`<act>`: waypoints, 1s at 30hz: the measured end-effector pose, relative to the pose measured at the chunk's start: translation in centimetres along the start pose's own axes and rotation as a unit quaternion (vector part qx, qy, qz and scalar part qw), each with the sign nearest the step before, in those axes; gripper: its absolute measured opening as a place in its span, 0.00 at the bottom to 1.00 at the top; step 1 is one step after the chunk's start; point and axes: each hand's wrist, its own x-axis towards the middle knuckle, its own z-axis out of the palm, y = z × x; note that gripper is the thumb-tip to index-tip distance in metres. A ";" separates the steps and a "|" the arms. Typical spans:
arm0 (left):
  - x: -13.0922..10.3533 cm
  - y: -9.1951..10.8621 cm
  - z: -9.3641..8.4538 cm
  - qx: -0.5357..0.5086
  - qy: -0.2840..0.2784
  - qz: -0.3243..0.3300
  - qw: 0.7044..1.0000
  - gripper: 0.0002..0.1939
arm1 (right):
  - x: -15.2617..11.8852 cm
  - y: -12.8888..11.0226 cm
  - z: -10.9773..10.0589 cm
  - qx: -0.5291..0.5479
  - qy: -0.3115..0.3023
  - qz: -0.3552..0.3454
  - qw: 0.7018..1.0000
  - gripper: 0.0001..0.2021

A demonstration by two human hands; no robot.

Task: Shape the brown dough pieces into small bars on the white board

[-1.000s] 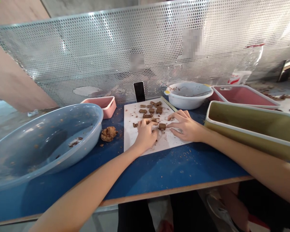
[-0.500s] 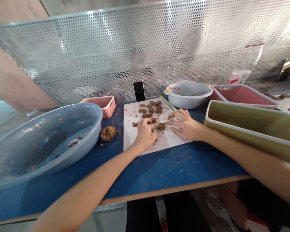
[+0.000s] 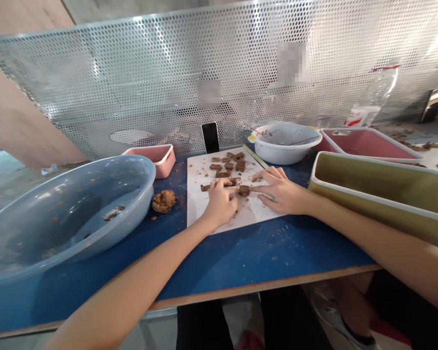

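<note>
Through the head view I see two bare hands meeting over a white board [image 3: 197, 216], set back from the near edge of the blue tabletop [image 3: 241, 262]. A small brown block [image 3: 244, 190] lies right of the board's centre, an index fingertip at each end. The left hand [image 3: 221, 201] has its index finger against or very near the block's left end; the other fingers curl over a brown strip [image 3: 205, 187], and I can't tell whether its grip has closed on anything. The right hand [image 3: 279, 192] is spread loosely, its grip well open and holding nothing, just its index tip at the block's right end.

More brown pieces [image 3: 215, 166] sit toward the board's far edge, where a phone [image 3: 210, 137] leans upright. Off the board's left edge is a rough brown lump [image 3: 164, 201], then a big blue basin [image 3: 146, 201]. Past the far right corner stands a white bowl [image 3: 284, 153]; a green bin [image 3: 372, 194] lies nearer, beyond the right hand.
</note>
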 end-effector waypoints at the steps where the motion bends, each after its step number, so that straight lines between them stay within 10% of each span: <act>1: 0.0 0.0 0.0 0.002 0.002 -0.001 1.000 0.20 | 0.0 -0.1 0.1 0.000 0.008 0.011 1.000 0.22; 30: 0.2 0.1 0.3 0.009 -0.009 -0.002 1.000 0.21 | 0.8 -0.8 2.4 0.001 -0.021 0.146 0.989 0.27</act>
